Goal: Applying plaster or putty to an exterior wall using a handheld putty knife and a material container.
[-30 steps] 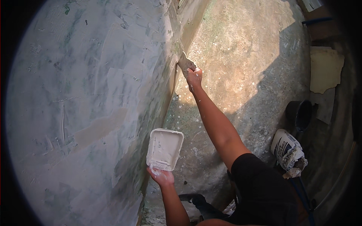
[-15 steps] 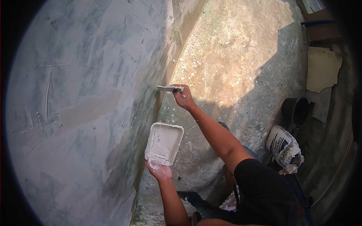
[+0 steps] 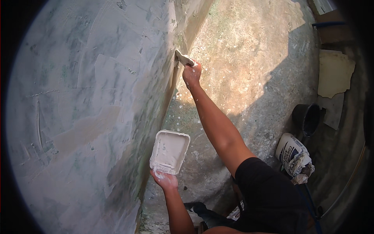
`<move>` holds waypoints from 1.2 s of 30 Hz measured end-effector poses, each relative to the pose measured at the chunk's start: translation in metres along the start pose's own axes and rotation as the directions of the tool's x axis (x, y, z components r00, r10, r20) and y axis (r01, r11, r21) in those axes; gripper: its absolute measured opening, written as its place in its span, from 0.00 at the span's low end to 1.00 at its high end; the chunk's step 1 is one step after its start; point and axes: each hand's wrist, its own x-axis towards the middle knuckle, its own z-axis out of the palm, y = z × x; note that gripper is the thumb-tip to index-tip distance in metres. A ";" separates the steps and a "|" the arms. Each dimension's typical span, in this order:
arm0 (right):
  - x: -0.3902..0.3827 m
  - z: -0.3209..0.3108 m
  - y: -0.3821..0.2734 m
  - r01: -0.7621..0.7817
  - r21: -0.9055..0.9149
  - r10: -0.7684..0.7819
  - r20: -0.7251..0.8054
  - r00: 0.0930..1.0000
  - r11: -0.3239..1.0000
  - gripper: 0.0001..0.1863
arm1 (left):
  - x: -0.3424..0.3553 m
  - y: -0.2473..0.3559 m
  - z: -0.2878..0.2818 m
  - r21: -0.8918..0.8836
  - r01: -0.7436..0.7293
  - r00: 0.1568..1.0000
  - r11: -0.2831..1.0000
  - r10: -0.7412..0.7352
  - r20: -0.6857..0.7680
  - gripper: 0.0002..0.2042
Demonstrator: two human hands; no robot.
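My left hand grips the near end of a shallow white tray, which is smeared with white paste along its rim and floor. Further off, my right hand is closed on a paste-coated putty knife. The blade's edge meets the lower part of the grey, patchily coated wall, close to where it joins the floor. My fingers hide most of the knife's handle. White smears cover both hands.
A mottled floor dotted with white spots runs along the wall, partly in sunlight. At right are a black bucket, an opened white sack and a torn pale board. A blue hose lies at the upper right.
My right hand has moved forward along the wall with the putty knife, and the blade has turned to point up and left. The tray in my left hand has barely shifted.
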 end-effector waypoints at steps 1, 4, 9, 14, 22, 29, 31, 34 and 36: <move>-0.012 -0.005 0.004 0.089 -0.079 -0.089 0.011 0.996 0.993 0.17 | 0.001 -0.004 0.007 -0.012 0.016 1.000 1.000 -0.016 0.020 0.30; -0.076 -0.013 -0.002 0.191 -0.222 -0.148 0.199 0.969 0.956 0.17 | 0.003 0.002 0.010 -0.016 0.023 0.999 1.000 -0.023 0.036 0.30; -0.105 -0.042 -0.005 0.087 -0.095 -0.013 0.598 0.801 0.992 0.14 | 0.000 0.005 0.007 -0.008 0.034 0.999 0.999 -0.034 0.028 0.29; -0.103 -0.028 -0.014 -0.186 0.066 0.181 0.077 0.981 0.980 0.13 | -0.009 0.017 -0.014 -0.016 -0.001 1.000 1.000 0.002 0.030 0.30; -0.218 -0.016 0.045 0.281 -0.129 -0.260 0.159 0.952 0.951 0.17 | -0.013 0.022 -0.050 -0.054 0.000 0.999 0.999 0.003 0.054 0.29; -0.156 -0.053 0.013 -0.103 -0.186 0.157 0.303 0.940 0.977 0.12 | -0.022 0.048 -0.072 0.010 -0.057 0.998 0.998 0.057 -0.016 0.29; -0.108 -0.046 0.001 -0.076 -0.077 0.090 0.187 0.978 0.994 0.15 | -0.025 0.041 -0.064 0.022 -0.043 0.997 0.999 0.041 0.060 0.29; -0.044 -0.038 0.003 -0.073 -0.026 0.076 0.112 0.991 0.997 0.18 | -0.026 0.021 -0.051 0.028 -0.001 0.996 1.000 -0.002 0.085 0.30; -0.043 -0.028 0.004 0.015 -0.104 -0.009 0.061 0.998 0.994 0.20 | -0.024 0.013 -0.050 0.041 0.017 0.997 0.999 -0.021 0.080 0.29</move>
